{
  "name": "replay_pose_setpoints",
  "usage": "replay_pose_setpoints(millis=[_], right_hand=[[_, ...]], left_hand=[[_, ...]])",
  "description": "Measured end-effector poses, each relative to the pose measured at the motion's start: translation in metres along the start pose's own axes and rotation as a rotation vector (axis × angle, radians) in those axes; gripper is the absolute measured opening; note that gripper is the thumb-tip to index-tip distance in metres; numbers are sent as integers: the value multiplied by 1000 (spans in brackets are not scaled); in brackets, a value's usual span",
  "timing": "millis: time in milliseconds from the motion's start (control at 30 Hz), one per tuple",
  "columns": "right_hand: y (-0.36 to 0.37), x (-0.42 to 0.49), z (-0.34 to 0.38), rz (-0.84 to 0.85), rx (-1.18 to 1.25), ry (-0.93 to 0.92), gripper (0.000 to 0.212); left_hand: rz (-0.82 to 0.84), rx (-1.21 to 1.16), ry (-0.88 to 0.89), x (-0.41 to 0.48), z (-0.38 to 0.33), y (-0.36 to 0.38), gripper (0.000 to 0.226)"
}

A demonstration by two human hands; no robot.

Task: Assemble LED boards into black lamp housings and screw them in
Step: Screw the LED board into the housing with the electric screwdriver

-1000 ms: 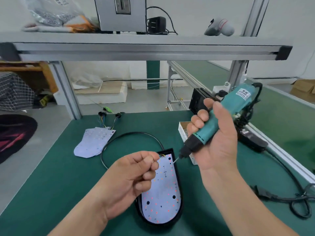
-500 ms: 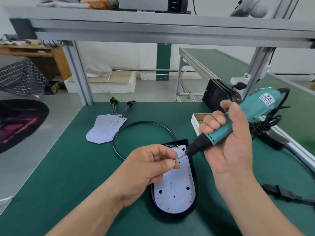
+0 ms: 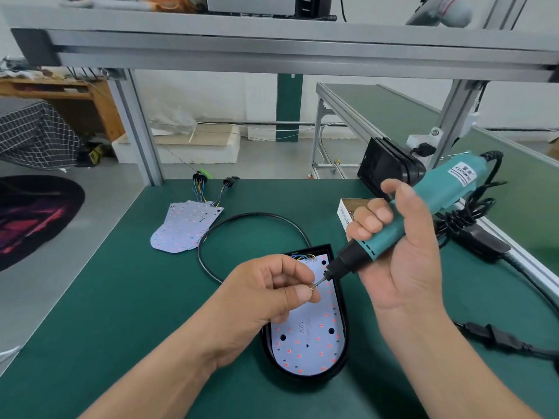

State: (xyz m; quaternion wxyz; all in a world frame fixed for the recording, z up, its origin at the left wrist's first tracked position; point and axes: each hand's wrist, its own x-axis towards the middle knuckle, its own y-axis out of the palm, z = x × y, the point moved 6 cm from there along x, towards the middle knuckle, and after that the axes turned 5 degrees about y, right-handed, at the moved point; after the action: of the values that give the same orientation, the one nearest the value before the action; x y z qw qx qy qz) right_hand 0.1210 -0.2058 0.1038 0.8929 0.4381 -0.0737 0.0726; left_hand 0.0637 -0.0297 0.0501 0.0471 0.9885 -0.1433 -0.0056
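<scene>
The black lamp housing (image 3: 345, 334) lies flat on the green worktop (image 3: 121, 297). Its long axis runs away from the person, with the rounded end nearest and the square end farthest. The white LED board (image 3: 305, 343) sits inside it, with coloured wires at the square end. Above the housing's far half, the left hand (image 3: 266, 294) has its grip pinched, thumb against forefinger, on a small screw (image 3: 313, 286) that is too tiny to make out clearly. This hand hides the board's far left part. To the right of the housing, the right hand (image 3: 402, 261) has its grip wrapped around the teal electric screwdriver (image 3: 423, 204). The tool slants from upper right down to lower left, and its bit meets the screw over the housing's square end. A black cable (image 3: 251, 216) loops beyond the housing, and where it joins is covered by the left hand. Farther beyond, to the housing's left, spare LED boards (image 3: 184, 228) lie stacked with their wire plugs pointing away. A small cardboard box (image 3: 344, 211) beyond the housing's right corner is half hidden behind the right hand.
</scene>
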Motion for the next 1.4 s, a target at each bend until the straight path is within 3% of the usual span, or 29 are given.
replay_pose_setpoints(millis=[333,1033,1233,1400], right_hand=[[-4,2,-9,-3,-119,56,15],[-17,2,-20,-112,38,70,19],[-17,3,-18,-92,30,86,13],[-14,-2,-19,-57,-68,137,10]], left_hand=[[-35,314,85,0,0,-1,16],[-77,326,119,4,1,-7,17],[-278,706,125,6,-2,-36,4],[-97,1111,84,4,4,-19,47]])
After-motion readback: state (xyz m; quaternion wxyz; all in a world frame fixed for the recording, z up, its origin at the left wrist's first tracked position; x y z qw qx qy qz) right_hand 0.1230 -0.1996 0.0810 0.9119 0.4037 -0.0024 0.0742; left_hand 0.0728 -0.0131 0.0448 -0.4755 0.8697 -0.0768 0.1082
